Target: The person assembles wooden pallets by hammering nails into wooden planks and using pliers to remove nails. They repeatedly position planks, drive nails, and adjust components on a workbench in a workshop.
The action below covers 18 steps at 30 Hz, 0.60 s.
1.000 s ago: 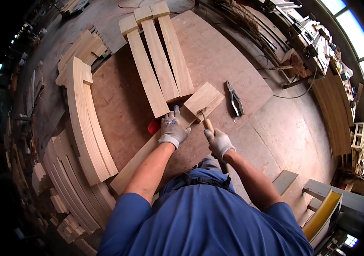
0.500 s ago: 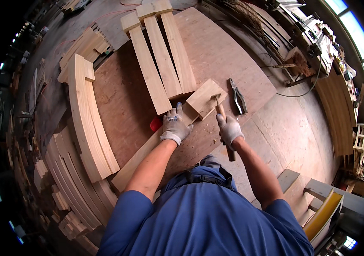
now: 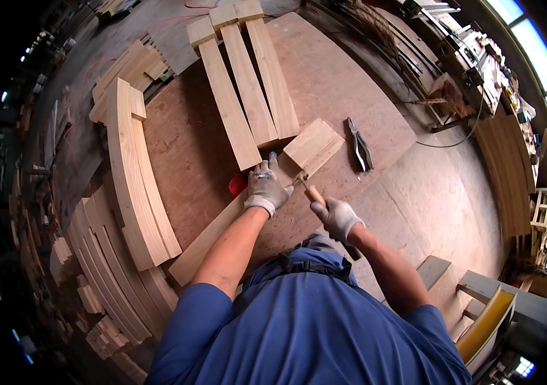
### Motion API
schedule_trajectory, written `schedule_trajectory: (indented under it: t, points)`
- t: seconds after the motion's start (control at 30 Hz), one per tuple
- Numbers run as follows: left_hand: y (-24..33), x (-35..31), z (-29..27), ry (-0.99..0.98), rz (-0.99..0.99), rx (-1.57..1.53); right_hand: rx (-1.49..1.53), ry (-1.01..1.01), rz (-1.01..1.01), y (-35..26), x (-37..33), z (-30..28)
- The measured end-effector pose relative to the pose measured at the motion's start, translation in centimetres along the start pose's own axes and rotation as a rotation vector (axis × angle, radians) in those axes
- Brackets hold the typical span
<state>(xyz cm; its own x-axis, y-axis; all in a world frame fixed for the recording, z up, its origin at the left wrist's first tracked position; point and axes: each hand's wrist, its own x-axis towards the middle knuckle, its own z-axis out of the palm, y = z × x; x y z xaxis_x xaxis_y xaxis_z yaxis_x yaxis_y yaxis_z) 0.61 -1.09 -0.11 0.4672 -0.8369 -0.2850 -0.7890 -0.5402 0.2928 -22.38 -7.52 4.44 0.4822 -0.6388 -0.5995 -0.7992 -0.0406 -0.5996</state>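
Note:
My left hand [image 3: 267,189], in a white glove, grips across a long wooden plank [image 3: 212,237], thumb on its near side and index finger stretched forward. A wooden block [image 3: 313,146] sits at the plank's far end. My right hand [image 3: 338,218], gloved too, is closed round the wooden handle of a hammer [image 3: 315,194]. The small hammer head is at the block's near edge, just right of my left thumb; whether it touches wood I cannot tell. A red object [image 3: 237,185] lies beside my left hand, partly hidden. Pliers [image 3: 359,146] lie right of the block.
Several boards with end blocks [image 3: 251,83] lie ahead on the brown work board [image 3: 325,64]. Curved timber pieces [image 3: 135,179] stand at the left, above stacked planks [image 3: 103,256]. A grey-and-yellow frame [image 3: 488,314] is at the lower right. Wood and machinery line the right side.
The hammer has come down and left, from over the block's top to its near edge, with my right hand moving nearer my body. My left hand stays on the plank.

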Motion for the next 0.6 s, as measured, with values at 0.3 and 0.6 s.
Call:
schedule_trajectory:
  t: [0.3,0.6]
  points:
    - [-0.2,-1.4,2.2,0.36,0.424,0.058,0.511,0.102,0.358,7.7,-7.1,-3.3]
    - [6.2,1.7,1.2,0.087,0.617,0.162,0.594,0.091,0.461,11.3,-8.7,0.2]
